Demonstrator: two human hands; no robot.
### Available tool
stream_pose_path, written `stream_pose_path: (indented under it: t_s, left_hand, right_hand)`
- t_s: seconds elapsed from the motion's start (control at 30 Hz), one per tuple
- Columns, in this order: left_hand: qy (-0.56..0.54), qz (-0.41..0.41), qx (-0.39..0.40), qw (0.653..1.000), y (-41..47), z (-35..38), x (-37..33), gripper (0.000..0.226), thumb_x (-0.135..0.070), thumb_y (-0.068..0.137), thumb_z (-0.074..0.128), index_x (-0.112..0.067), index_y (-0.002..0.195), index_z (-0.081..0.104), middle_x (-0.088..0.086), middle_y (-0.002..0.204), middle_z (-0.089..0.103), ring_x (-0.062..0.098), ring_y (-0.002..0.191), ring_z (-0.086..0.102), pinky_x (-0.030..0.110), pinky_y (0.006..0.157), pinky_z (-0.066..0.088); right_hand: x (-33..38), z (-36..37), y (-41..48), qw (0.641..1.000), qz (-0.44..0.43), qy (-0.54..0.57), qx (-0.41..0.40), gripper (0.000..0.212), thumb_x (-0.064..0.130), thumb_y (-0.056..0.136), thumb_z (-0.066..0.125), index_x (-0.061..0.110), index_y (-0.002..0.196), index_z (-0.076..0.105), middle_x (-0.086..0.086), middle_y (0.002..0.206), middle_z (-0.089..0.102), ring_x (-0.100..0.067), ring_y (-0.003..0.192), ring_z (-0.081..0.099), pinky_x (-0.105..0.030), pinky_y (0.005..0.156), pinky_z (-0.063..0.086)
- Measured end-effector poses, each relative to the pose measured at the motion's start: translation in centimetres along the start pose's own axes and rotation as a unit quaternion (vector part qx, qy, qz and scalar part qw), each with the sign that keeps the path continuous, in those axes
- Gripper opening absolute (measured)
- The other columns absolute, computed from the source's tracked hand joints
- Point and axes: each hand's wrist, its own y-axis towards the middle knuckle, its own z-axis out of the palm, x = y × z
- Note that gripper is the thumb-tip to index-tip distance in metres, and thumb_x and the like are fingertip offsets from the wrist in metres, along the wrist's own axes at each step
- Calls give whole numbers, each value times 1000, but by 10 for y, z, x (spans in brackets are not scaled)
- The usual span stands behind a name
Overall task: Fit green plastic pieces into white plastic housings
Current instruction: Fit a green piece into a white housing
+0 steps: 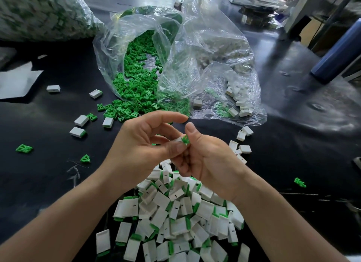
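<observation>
Mid-task, one unit in progress. Left hand (144, 144) pinches a white housing (178, 141) between thumb and fingers, index finger raised and loosely curved above it. Right hand (211, 160) pinches a green piece (185, 140) at the housing's open end, thumb on top. The piece sticks out and looks not yet seated. Both are held up over the near edge of the finished pile.

Done: big finished pile (181, 218) on the black table (58, 183) just below the hands. These are white housings with green showing at one end, dozens of them. A few more assembled-looking units lie scattered to the left (77, 132).

Left: plenty. The clear bag of green pieces (136, 82) lies open and spills toward the hands, holding many. The clear bag of empty housings (236, 99) beside it holds a good number, and a small row of loose empty housings (243, 144) sits right of the hands. Stray green pieces lie far left (24, 148) and far right (299, 182).

Judgement: well underway but nowhere near the end, since the supply looks about as large as the finished heap. Next is pushing this green piece home.
</observation>
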Motion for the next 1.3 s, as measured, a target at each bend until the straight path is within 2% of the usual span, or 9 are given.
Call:
stream_pose_path:
  t_s: [0.13, 0.3, 0.4, 0.5, 0.67, 0.83, 1.03, 1.17, 1.3]
  left_hand:
    - [-16, 6, 3, 1000, -1, 0, -1, 41, -7, 61, 72, -18, 100, 67, 10, 72, 70, 27, 53, 64, 38, 53, 54]
    - [-10, 16, 0, 1000, -1, 1, -1, 43, -6, 59, 78, -16, 100, 69, 20, 74, 67, 41, 53, 62, 53, 53, 54]
    - [-56, 10, -5, 998, -1, 2, -3, 37, -9, 59, 73, -17, 95, 71, 18, 72, 68, 35, 48, 61, 43, 47, 54]
    - [-48, 8, -9, 999, -1, 4, -5, 40, -10, 57, 75, -19, 96, 68, 9, 71, 69, 26, 49, 62, 29, 46, 52]
    - [-29, -18, -13, 999, -3, 4, -8, 37, -13, 61, 67, -17, 98, 65, 3, 73, 70, 15, 56, 65, 23, 53, 53]
    - [-51, -50, -15, 997, -1, 3, -9, 33, -6, 61, 64, -13, 94, 66, 8, 71, 70, 24, 59, 63, 29, 56, 56]
    - [-66, -63, -13, 996, -1, 3, -11, 33, 1, 61, 61, -10, 91, 66, 8, 68, 70, 28, 60, 61, 29, 57, 57]
    - [-52, -54, -16, 997, -2, 4, -10, 37, 18, 73, 56, -12, 90, 67, 7, 69, 70, 26, 61, 61, 31, 56, 56]
    - [-49, -47, -13, 998, -2, 6, -7, 36, 17, 73, 57, -11, 92, 67, 13, 71, 69, 30, 57, 58, 32, 55, 55]
  right_hand:
    - [0, 0, 0, 1000, -11, 14, 0, 40, 46, 73, 40, 8, 69, 51, 4, 51, 49, -8, 50, 39, -17, 47, 34]
    - [-4, 3, 0, 999, -28, 14, -13, 34, 43, 75, 41, 11, 65, 49, 3, 51, 43, -10, 52, 36, -21, 51, 29]
    - [-3, 2, 1, 999, -16, 52, 3, 39, 45, 76, 41, 8, 75, 52, 3, 53, 47, -7, 50, 42, -17, 48, 34]
    - [-2, 0, 1, 999, 1, 39, 22, 46, 51, 76, 36, 9, 75, 55, 2, 56, 53, -8, 52, 45, -17, 50, 38]
    - [-3, -4, 2, 1000, -20, -8, 3, 50, 51, 76, 38, 6, 82, 57, 4, 57, 55, -9, 54, 45, -19, 52, 37]
    - [-5, -4, 1, 992, -42, -118, -25, 47, 55, 75, 36, 12, 73, 55, 10, 55, 55, -5, 52, 46, -19, 54, 36]
    - [-4, -4, 1, 989, -42, -140, -30, 44, 55, 75, 35, 14, 73, 54, 11, 54, 56, -4, 51, 46, -16, 52, 36]
    - [-5, -4, 0, 988, -43, -144, -29, 46, 55, 75, 34, 14, 71, 54, 9, 55, 57, -5, 51, 47, -17, 51, 35]
    - [-5, -5, 0, 986, -46, -158, -35, 45, 53, 76, 34, 15, 68, 54, 8, 53, 57, -5, 50, 47, -16, 50, 35]
